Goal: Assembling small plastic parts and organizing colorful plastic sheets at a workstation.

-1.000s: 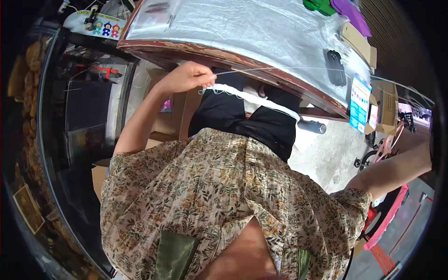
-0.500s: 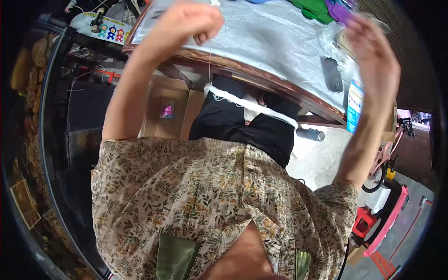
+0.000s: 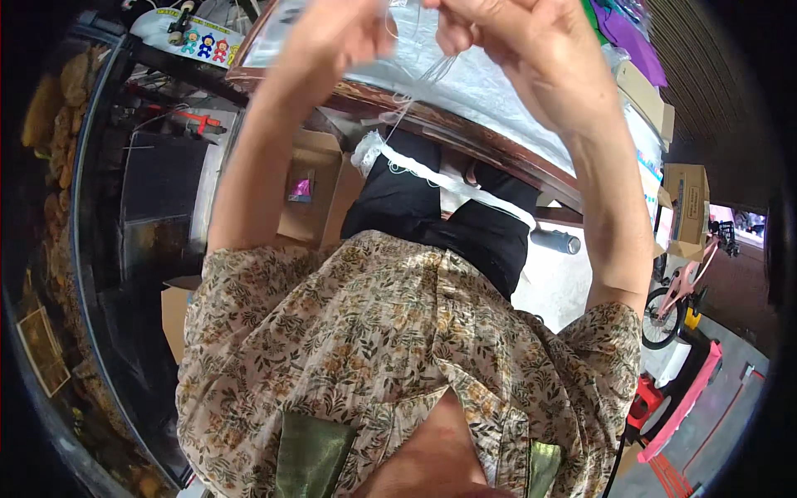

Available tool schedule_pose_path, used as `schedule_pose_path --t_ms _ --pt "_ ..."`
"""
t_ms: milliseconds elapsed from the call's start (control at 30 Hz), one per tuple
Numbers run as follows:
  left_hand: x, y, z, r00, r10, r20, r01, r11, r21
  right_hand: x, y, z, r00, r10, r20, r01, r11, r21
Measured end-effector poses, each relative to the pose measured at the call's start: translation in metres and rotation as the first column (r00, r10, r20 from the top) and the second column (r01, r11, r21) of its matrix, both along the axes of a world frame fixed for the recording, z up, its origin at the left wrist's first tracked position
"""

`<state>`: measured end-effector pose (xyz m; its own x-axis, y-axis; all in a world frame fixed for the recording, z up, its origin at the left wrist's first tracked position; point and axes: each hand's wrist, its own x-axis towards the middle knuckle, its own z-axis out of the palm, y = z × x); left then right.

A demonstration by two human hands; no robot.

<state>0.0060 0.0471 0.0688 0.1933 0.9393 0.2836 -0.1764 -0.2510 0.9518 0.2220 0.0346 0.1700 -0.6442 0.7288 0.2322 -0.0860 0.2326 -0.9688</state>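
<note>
**stitchwatcher:** While both hands are raised up near the top of the view, a thin white thread (image 3: 415, 79) seems to be pinched between them. The left hand (image 3: 344, 33) is blurred, with its fingers curled around the thread as far as can be told. The right hand (image 3: 515, 37) is closed on the thread too, fingertips pressed together. From there the thread is seen running down to a strip of white lace trim (image 3: 440, 178), which is draped across black fabric (image 3: 440, 220) on the lap, just below the edge of the wooden desk (image 3: 465, 141).

**lacefan_22:** How far along can it be judged to be?

**stitchwatcher:** Not much can be read from one shot, honestly. The trim looks laid along the black fabric for its whole visible length, so some of it is probably attached already, but the stitches themselves are too small to be made out. No needle can be picked out either. Since the thread is held taut above the work, it's judged to be mid-stitch, or the thread is being sorted out, with more of the trim left to be sewn.

**lacefan_22:** And the desk?

**stitchwatcher:** It's covered with a clear plastic sheet (image 3: 498, 83). A pink bicycle (image 3: 685, 290) is parked off to the right.
</note>
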Motion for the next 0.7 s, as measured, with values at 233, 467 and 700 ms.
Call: schedule_pose_path --t_ms 233,467,700 --pt "-0.023 -0.053 -0.094 0.876 -0.389 -0.285 0.291 0.897 -0.332 -0.01 0.009 0.03 0.915 -0.403 -0.017 0.403 0.914 0.049" --pt "-0.028 -0.066 -0.132 0.871 -0.393 -0.295 0.272 0.885 -0.377 -0.011 0.004 0.036 0.904 -0.427 0.001 0.423 0.894 0.146" --pt "-0.045 -0.055 -0.088 0.957 -0.178 -0.229 0.136 0.972 -0.19 0.031 0.02 0.037 0.911 0.12 -0.395 -0.079 0.99 0.121"
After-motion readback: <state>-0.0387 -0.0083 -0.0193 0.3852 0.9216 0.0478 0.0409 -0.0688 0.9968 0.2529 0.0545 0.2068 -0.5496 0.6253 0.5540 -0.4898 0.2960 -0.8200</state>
